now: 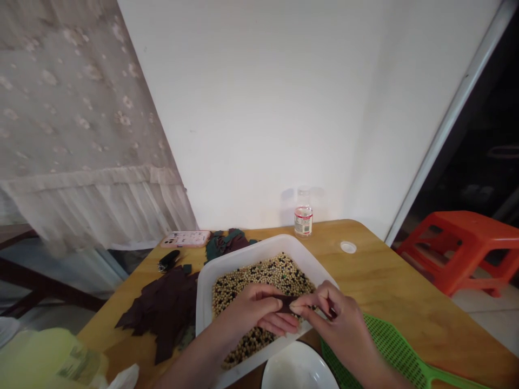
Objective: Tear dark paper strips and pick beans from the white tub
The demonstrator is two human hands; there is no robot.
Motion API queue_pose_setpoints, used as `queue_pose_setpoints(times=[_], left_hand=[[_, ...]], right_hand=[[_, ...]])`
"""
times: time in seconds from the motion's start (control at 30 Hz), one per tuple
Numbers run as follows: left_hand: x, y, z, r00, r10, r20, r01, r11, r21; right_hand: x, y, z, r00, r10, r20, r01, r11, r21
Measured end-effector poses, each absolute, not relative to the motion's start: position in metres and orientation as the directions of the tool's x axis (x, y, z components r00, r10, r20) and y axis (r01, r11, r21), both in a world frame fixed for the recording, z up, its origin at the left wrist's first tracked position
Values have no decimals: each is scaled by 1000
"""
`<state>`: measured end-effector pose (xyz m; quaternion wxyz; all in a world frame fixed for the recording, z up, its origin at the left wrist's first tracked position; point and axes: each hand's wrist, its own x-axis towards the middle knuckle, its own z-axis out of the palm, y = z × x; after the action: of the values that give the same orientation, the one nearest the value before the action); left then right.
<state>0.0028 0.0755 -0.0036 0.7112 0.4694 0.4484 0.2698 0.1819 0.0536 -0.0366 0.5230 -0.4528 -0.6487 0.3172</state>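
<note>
A small dark brown strip [287, 304] is stretched between my two hands, above a white plastic tray [203, 302]. My left hand [265, 307] grips one end with thumb and fingers. The other end is pinched by the fingertips of my right hand [330, 309]. Below them the tray holds many small round beads [255, 275], mostly cream with some black. A pile of similar dark brown pieces [164, 308] lies left of the tray. In front of the tray sits a white bowl [298, 370], partly cut off by the lower edge.
Green and brown pieces [227, 243], a phone [185, 239] and a black key fob [168, 260] lie at the back left. A clear bottle [303, 216] and white cap [348, 247] are at the back. A green basket [391, 343] is at right, an orange stool [470, 243] beyond.
</note>
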Motion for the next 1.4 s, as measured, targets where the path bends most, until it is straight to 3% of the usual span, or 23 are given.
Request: queue_pose_setpoints(times=[0.63, 0.83, 1.07, 1.4], left_hand=[[3, 77, -3, 447, 810, -380, 43, 405, 913], [2, 77, -6, 481, 789, -383, 70, 402, 913], [2, 75, -6, 492, 779, -390, 82, 404, 911], [3, 75, 0, 484, 777, -403, 98, 410, 907]], right_hand=[[182, 54, -35, -42, 893, 448, 287, 441, -851], [178, 51, -37, -56, 902, 429, 224, 430, -875], [177, 51, -35, -23, 864, 503, 220, 496, -840], [181, 50, -32, -114, 912, 395, 206, 410, -888]])
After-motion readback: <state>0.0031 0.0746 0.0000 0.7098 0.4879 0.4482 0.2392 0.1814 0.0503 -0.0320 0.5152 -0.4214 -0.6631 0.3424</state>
